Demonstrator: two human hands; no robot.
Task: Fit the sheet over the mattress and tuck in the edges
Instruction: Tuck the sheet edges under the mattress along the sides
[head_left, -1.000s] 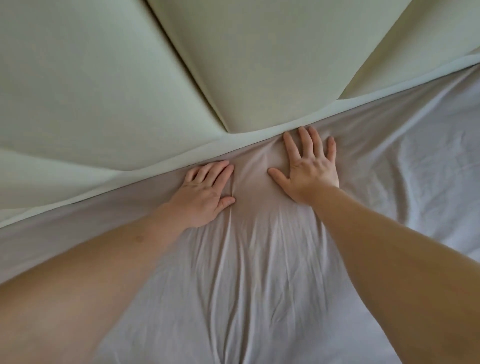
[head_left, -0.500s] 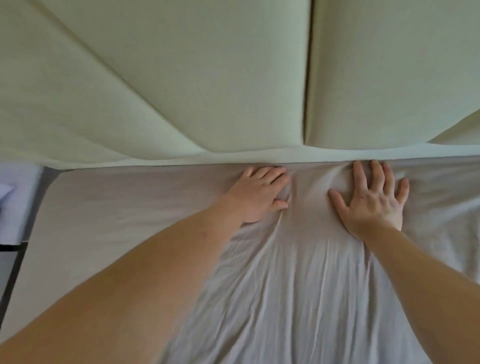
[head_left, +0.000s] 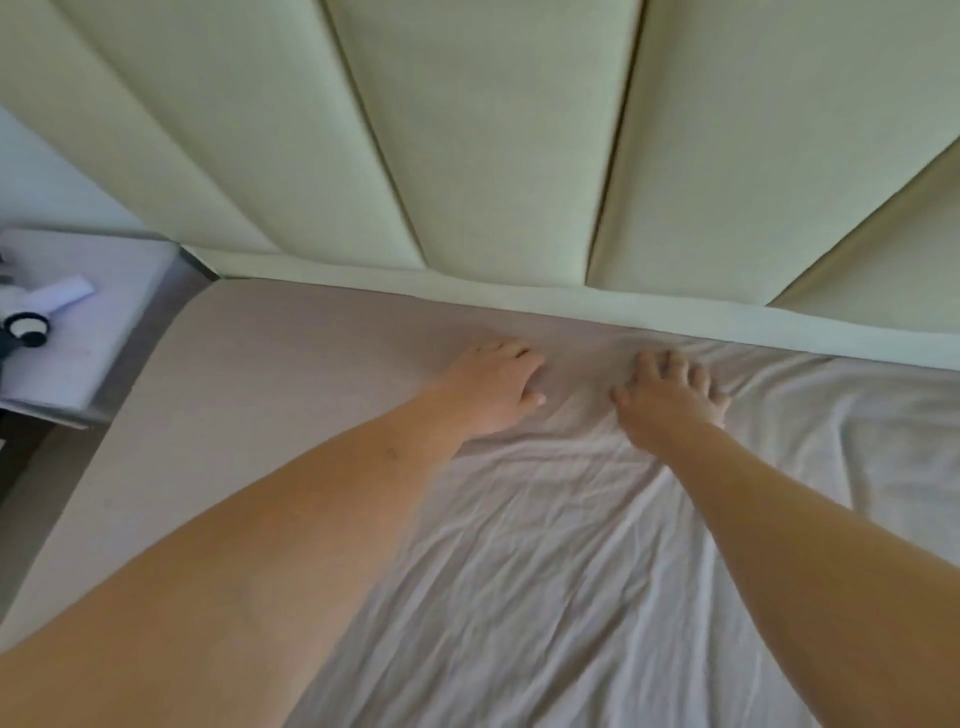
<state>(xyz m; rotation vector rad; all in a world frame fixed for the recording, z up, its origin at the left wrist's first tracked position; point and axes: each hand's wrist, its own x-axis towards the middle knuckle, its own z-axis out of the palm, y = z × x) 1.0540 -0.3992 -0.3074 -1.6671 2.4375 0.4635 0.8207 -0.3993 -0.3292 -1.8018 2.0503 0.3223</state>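
Observation:
A pale grey sheet (head_left: 519, 545) lies over the mattress, smooth at the left and creased in the middle and at the right. Its far edge runs along the foot of the headboard (head_left: 493, 130). My left hand (head_left: 493, 387) rests palm down on the sheet just short of that edge, fingers bent onto the cloth. My right hand (head_left: 670, 400) is beside it to the right, fingers apart and arched, fingertips on a bunch of wrinkles. Neither hand holds a fold that I can see. The mattress itself is hidden under the sheet.
The cream headboard of upright padded panels fills the top of the view. At the far left stands a bedside table (head_left: 78, 332) with a white strip (head_left: 62, 296) and a dark round object (head_left: 26, 330) on it. A narrow gap separates it from the bed's left side.
The view has swung left, so the bed's left corner and the bedside table now show. Both hands drew back slightly from the headboard, and the right hand's flat fingers have arched.

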